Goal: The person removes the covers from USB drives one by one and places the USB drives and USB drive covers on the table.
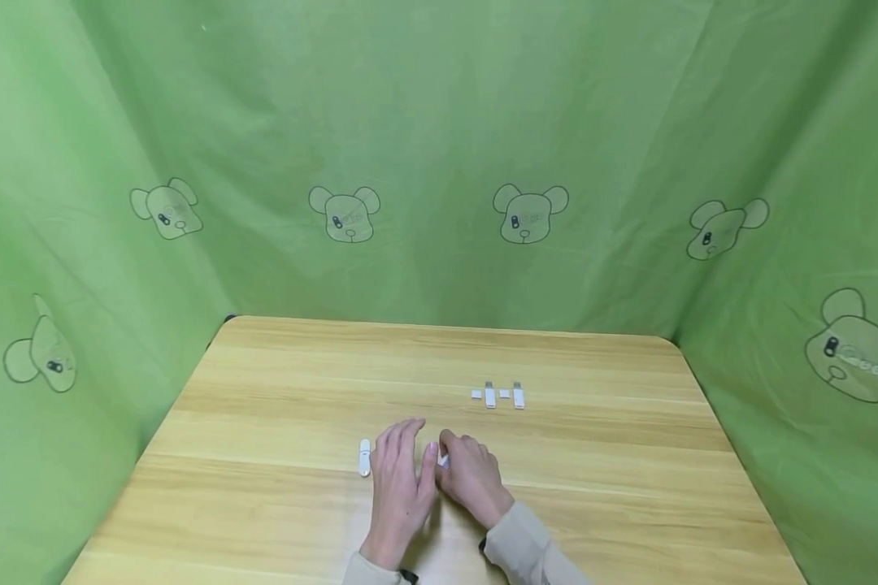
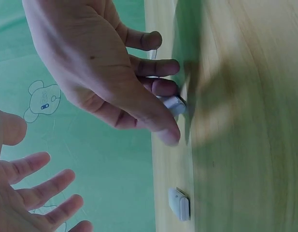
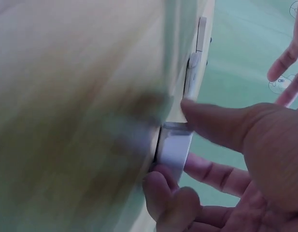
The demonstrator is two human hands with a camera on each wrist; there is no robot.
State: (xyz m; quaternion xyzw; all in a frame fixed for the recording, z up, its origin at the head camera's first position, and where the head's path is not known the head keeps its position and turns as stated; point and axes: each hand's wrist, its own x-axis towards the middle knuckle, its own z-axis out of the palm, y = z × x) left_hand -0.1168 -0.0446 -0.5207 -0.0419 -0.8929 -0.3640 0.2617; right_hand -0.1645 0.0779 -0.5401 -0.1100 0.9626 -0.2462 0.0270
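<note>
Barely in head cam: held USB [image 1: 444, 461]

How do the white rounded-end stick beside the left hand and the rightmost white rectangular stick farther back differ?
Shape: the white rounded-end stick has curved ends, the white rectangular stick squarer corners. State: the rounded-end stick shows no bare plug; the rectangular stick's grey tip is exposed. Place: the first lies beside the left hand, the second farther back and right. Both lie on the wooden table.
</note>
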